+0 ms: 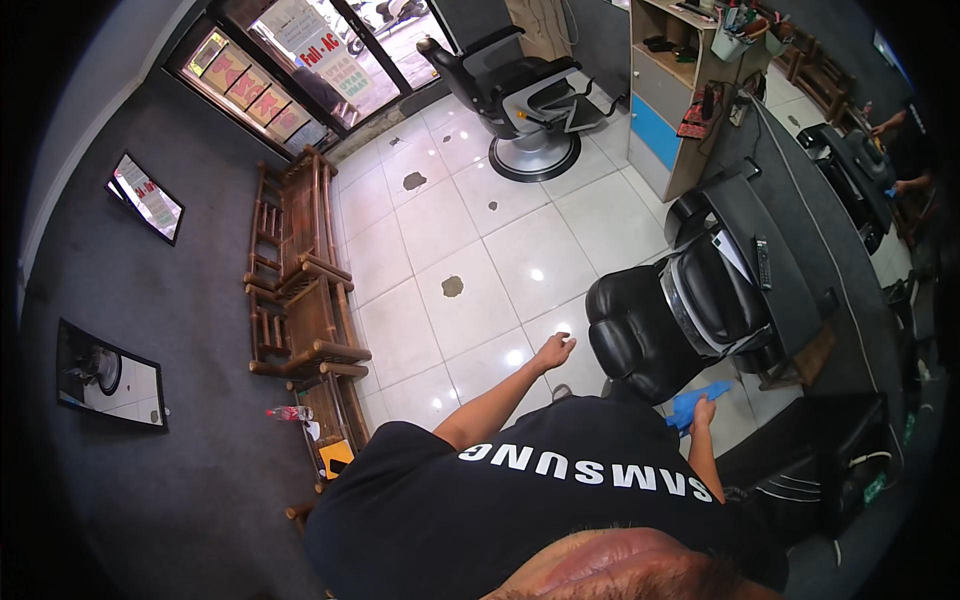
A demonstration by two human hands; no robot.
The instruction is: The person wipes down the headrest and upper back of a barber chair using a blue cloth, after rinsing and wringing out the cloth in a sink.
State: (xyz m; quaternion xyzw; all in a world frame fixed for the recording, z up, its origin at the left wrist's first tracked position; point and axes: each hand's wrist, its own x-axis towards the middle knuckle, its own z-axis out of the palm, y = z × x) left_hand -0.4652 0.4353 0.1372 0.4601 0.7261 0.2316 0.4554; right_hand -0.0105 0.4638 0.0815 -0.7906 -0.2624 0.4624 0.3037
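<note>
My left hand [555,351] reaches forward over the tiled floor [480,330], with its fingers loosely curled and nothing seen in them. To its right stands the near barber chair, its black padded seat [637,330] not touched by that hand. My right hand [703,411] grips a bright blue cloth [688,405], which hangs out on both sides of the fist, low and close to the near end of the barber chair. On the counter shelf [787,262] behind the chair lies a black remote control [763,262].
Bamboo benches [300,315] line the left wall, with a plastic bottle [289,413] at the near end. Another barber chair [517,97] stands by the glass door [322,60]. A cabinet [660,112] is at the back right, and a black padded bench [802,442] is at the near right.
</note>
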